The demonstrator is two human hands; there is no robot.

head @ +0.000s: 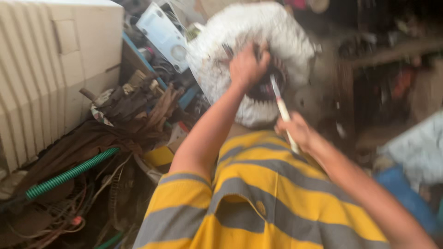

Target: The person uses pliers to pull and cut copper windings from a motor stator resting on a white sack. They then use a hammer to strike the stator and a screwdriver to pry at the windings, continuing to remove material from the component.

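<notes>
White dusty housing (258,32), frame top centre: my left hand (247,69) clamped on its dark opening. Right hand (295,131) fisted round thin tool (281,108). I'd brace firm, tip steady.

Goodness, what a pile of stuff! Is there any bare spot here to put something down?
Hardly any. The left side is crowded with brown rags, wires and a green ribbed hose beside the cream ribbed casing. Both hands are busy: left hand on the white housing, right hand holding a thin tool.
</notes>
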